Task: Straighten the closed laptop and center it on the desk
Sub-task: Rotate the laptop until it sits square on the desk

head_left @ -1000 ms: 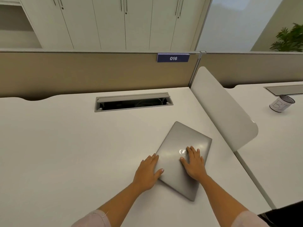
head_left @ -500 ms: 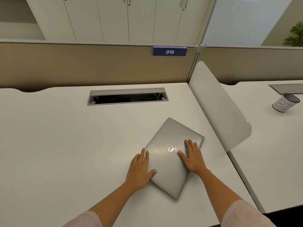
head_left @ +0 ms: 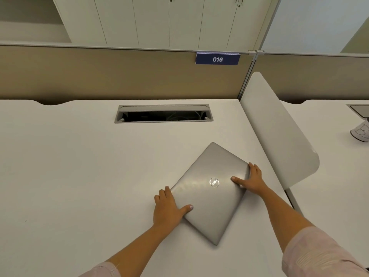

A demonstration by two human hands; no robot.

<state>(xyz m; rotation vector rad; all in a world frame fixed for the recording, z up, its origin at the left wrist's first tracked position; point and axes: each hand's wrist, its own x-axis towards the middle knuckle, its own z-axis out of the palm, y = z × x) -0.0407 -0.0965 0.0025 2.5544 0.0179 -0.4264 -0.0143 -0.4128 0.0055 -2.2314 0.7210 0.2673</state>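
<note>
A closed silver laptop (head_left: 209, 193) lies flat on the white desk (head_left: 79, 166), right of the desk's middle and turned about 45 degrees, one corner pointing at me. My left hand (head_left: 168, 208) grips its left corner, thumb on the lid and fingers along the edge. My right hand (head_left: 250, 179) holds the right corner, thumb on the lid and fingers wrapped over the far edge.
A grey cable tray (head_left: 163, 113) with its flap raised is set into the desk behind the laptop. A white divider panel (head_left: 277, 132) rises along the desk's right side. A tan partition (head_left: 99, 74) with a "016" sign (head_left: 217, 59) closes the back. A mug (head_left: 361, 132) stands on the neighbouring desk.
Both hands slid from flat on the lid out to the laptop's left and right corners. The laptop has turned further askew and shifted slightly left.
</note>
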